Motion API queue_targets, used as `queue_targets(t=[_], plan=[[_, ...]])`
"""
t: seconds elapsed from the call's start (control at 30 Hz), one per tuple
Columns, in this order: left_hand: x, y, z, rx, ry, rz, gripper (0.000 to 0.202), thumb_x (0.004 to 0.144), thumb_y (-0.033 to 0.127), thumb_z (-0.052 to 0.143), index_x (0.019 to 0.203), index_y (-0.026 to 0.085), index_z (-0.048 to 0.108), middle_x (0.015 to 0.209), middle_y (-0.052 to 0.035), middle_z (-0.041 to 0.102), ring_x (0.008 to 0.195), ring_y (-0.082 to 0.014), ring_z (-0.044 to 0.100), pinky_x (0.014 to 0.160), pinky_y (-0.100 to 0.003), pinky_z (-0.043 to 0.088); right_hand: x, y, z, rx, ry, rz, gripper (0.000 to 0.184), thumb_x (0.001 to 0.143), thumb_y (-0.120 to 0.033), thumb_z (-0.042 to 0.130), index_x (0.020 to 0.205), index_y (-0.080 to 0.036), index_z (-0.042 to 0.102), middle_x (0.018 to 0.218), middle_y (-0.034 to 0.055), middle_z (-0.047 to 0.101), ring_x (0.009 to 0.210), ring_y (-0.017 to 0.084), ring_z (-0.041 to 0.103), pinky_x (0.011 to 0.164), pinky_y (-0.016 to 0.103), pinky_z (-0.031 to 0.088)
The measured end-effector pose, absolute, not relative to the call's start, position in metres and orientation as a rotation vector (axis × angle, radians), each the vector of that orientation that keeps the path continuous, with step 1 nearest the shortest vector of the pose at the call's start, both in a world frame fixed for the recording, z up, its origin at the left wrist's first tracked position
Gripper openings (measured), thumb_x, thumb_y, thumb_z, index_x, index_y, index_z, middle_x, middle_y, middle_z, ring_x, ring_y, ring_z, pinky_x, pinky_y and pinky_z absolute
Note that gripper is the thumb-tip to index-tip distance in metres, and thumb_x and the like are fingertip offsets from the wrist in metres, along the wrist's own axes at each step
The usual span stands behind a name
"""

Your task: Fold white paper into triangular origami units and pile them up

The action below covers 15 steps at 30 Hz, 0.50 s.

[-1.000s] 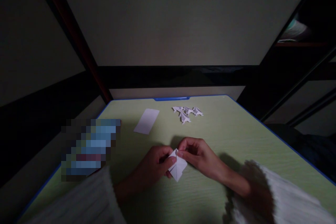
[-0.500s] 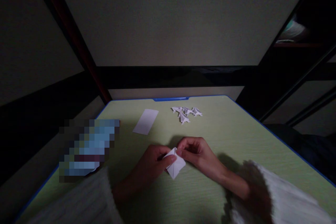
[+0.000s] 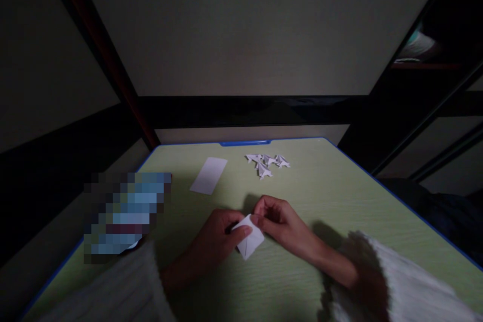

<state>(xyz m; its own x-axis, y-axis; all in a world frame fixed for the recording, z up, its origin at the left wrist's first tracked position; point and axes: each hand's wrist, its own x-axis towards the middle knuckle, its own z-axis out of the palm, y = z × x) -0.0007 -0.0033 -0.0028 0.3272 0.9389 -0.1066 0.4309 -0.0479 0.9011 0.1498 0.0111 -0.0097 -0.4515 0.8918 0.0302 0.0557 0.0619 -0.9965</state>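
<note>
Folded paper: While both hands grip it, the small white folded paper [image 3: 254,242] is tilted just above the near part of the table [image 3: 320,196], one point toward the wearer.
Left hand: the left hand [image 3: 221,231] is closed on the paper's left side, thumb across its upper face; the fingers beneath are mostly hidden.
Right hand: the right hand [image 3: 281,217] pinches narrowly at the upper right edge, near the top corner.
Change noted: the paper sits slightly further left than a second ago, and the layered flaps seen then at its lower edges now show as a smoother face.
Bearing on the work: judged a small re-angling during folding — the grip is unbroken, and whether a new crease is made cannot be told.
Paper figures: four, the paper figures [image 3: 263,170] lie clustered beyond the hands, unmoved.
Loose sheet: the loose sheet [image 3: 209,176] lies flat left of them — untouched.
</note>
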Motion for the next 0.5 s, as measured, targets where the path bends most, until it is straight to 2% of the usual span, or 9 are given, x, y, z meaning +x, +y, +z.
queue_targets(t=[0.2, 0.37, 0.5], plan=[[-0.002, -0.005, -0.002, 1.596, 1.229, 0.683, 0.021, 0.067, 0.028, 0.047, 0.055, 0.012, 0.052, 0.049, 0.0037, 0.041, 0.05, -0.0099, 0.037, 0.046, -0.02, 0.027, 0.151, 0.004, -0.003, -1.014, -1.962, 1.257, 0.025, 0.081, -0.031, 0.038, 0.062, -0.016, 0.041, 0.056, -0.0036, 0.037, 0.054, 0.008, 0.036, 0.049, 0.02, 0.029], [-0.001, -0.004, -0.007, 1.589, 1.185, 0.707, 0.02, 0.066, 0.029, 0.048, 0.056, 0.012, 0.051, 0.05, 0.0035, 0.043, 0.05, -0.0099, 0.038, 0.047, -0.02, 0.029, 0.15, 0.0, -0.006, -1.109, -1.963, 1.129, 0.022, 0.082, -0.028, 0.035, 0.064, -0.017, 0.039, 0.057, -0.003, 0.039, 0.056, 0.01, 0.038, 0.051, 0.021, 0.03], [-0.002, -0.003, -0.007, 1.566, 1.149, 0.712, 0.019, 0.066, 0.027, 0.048, 0.056, 0.011, 0.051, 0.049, 0.0039, 0.042, 0.049, -0.0092, 0.038, 0.046, -0.02, 0.028, 0.15, 0.002, -0.007, -1.064, -1.889, 1.227, 0.024, 0.081, -0.031, 0.037, 0.063, -0.017, 0.039, 0.057, -0.0033, 0.038, 0.054, 0.009, 0.035, 0.049, 0.02, 0.029]])
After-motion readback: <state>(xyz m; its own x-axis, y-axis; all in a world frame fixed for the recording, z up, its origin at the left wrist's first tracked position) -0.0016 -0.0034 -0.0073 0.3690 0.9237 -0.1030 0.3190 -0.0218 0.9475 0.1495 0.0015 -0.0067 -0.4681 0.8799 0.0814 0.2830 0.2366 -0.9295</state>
